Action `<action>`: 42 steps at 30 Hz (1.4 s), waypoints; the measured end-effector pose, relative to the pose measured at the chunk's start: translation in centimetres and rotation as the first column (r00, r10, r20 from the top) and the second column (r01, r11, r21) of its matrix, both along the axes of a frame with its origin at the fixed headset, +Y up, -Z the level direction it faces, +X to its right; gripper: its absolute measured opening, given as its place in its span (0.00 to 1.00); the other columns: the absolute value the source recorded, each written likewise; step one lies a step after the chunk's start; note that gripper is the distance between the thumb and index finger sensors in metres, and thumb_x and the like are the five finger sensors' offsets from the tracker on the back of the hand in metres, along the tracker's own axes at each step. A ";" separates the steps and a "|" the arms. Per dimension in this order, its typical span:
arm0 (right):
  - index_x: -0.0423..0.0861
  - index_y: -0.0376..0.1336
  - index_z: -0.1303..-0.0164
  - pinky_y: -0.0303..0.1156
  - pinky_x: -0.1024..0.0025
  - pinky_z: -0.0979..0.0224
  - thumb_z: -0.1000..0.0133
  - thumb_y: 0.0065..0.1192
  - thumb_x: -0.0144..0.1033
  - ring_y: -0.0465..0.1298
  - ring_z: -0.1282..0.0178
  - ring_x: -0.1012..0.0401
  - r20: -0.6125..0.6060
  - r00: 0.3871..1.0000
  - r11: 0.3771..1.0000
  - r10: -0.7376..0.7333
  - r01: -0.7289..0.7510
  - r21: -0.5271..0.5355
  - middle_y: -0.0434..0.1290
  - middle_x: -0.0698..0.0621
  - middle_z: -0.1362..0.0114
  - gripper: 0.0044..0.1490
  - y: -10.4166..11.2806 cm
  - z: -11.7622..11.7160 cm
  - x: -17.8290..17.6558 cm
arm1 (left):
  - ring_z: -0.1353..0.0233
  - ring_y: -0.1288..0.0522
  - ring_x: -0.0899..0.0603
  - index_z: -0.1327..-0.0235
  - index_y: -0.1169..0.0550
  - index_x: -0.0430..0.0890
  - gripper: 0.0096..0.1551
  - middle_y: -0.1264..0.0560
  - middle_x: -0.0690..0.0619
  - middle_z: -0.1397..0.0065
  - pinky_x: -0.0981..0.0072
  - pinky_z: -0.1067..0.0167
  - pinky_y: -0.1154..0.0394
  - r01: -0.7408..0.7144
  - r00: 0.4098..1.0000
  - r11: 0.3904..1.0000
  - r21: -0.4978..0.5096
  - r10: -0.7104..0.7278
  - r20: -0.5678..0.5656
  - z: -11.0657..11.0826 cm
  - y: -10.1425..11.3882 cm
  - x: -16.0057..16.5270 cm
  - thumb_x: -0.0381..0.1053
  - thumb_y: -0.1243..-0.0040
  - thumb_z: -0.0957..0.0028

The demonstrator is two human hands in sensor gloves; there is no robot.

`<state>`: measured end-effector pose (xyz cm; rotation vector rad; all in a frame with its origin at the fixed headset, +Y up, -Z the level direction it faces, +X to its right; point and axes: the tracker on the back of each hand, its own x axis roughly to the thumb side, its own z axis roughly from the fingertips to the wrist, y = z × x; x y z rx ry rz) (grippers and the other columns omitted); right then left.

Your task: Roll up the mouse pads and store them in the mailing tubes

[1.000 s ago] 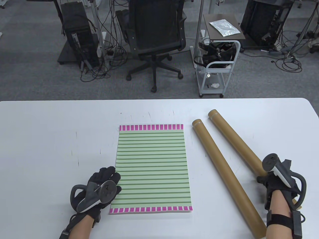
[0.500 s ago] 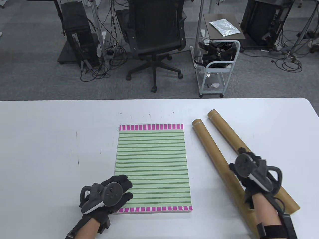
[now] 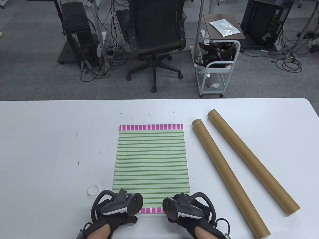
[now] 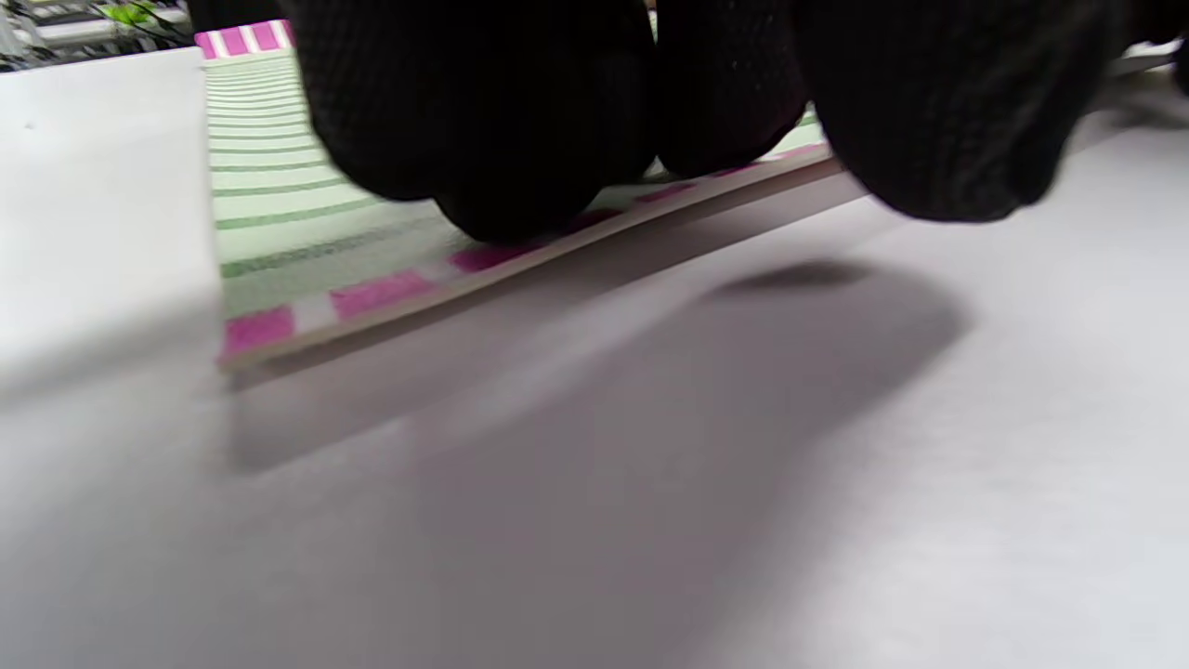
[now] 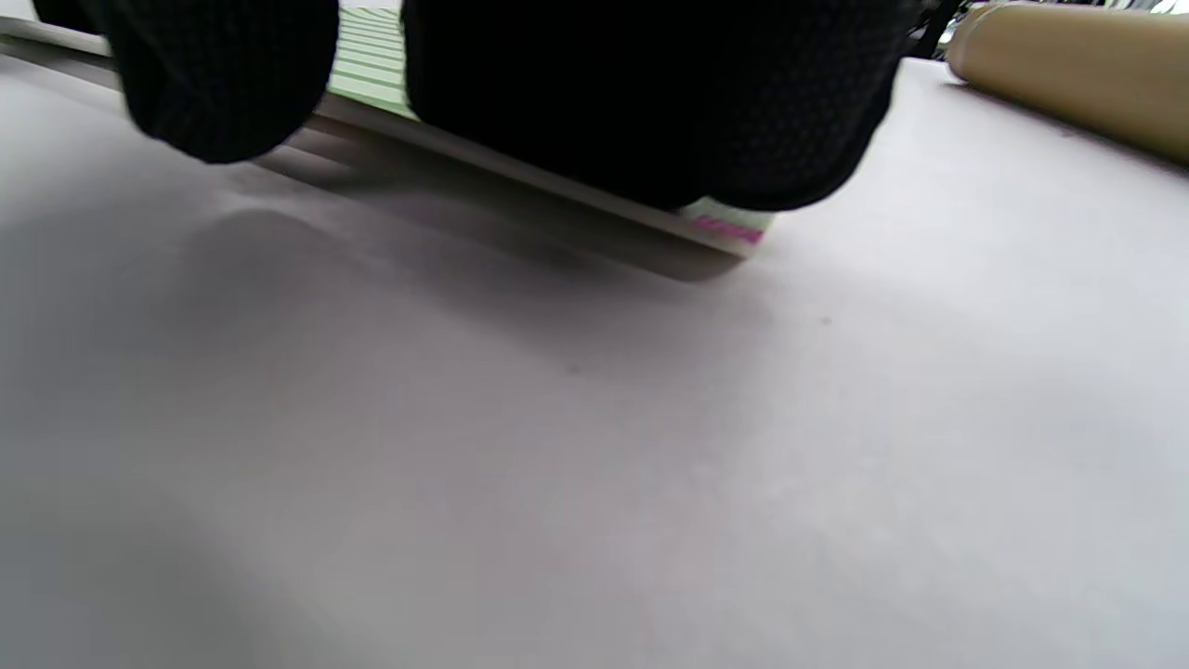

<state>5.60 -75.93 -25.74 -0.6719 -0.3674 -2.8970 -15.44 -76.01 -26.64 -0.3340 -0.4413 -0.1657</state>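
A striped green mouse pad (image 3: 151, 166) lies flat on a white table (image 3: 44, 149), a band of pink checks along its far edge and another along its near edge. Its long axis runs straight away from the person, near edge to far edge, stripes lying crosswise. Both gloved hands sit at the near edge. The left hand (image 3: 117, 211) is at the near left corner and the right hand (image 3: 185, 211) at the near right corner. In the wrist views the fingertips of each hand rest down on the pink band; whether thumbs are tucked under the edge I cannot tell, so the hold itself is unclear. The edge looks slightly lifted, casting a shadow.

Two brown mailing tubes (image 3: 228, 174) lie to the right of the pad, side by side, apart from it. They slant from far left to near right, capped ends pointing away. A small white ring (image 3: 93, 190) lies just left of the pad's near corner.

Risks, as I judge them: if one hand rolls faster than the other, the roll will go cone-shaped and may not fit a tube. A loose first turn would leave the roll too thick. The pad could also slide forward on the smooth table instead of curling. A roll drifting right might knock the nearer tube
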 end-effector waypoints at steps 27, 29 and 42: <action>0.76 0.23 0.37 0.79 0.71 0.47 0.45 0.50 0.31 0.79 0.51 0.60 -0.243 0.898 0.894 0.367 -0.269 0.358 0.61 0.57 0.26 0.52 -1.8 2.1 -2.0 | 0.45 0.21 0.51 0.45 0.30 0.63 0.29 0.30 0.56 0.34 0.68 0.48 0.21 0.184 0.951 0.981 0.064 -0.161 -0.263 -1.6 -1.7 -0.6 0.62 0.49 0.64; 0.76 0.29 0.34 0.79 0.71 0.47 0.45 0.50 0.31 0.79 0.52 0.60 -0.237 0.901 0.896 0.363 -0.267 0.355 0.61 0.58 0.27 0.48 -1.6 2.0 -2.0 | 0.45 0.21 0.50 0.40 0.33 0.61 0.33 0.31 0.54 0.33 0.68 0.47 0.21 0.188 0.955 0.980 0.064 -0.167 -0.245 -1.5 -1.7 -0.5 0.61 0.49 0.63; 0.72 0.44 0.32 0.69 0.60 0.28 0.48 0.54 0.29 0.70 0.39 0.59 -0.233 0.939 0.948 0.253 -0.191 0.256 0.61 0.59 0.31 0.41 -1.7 0.9 -2.3 | 0.22 0.46 0.52 0.44 0.57 0.82 0.44 0.58 0.61 0.24 0.59 0.17 0.43 0.018 0.998 1.000 0.017 -0.017 -0.055 -0.6 -1.8 0.0 0.50 0.45 0.54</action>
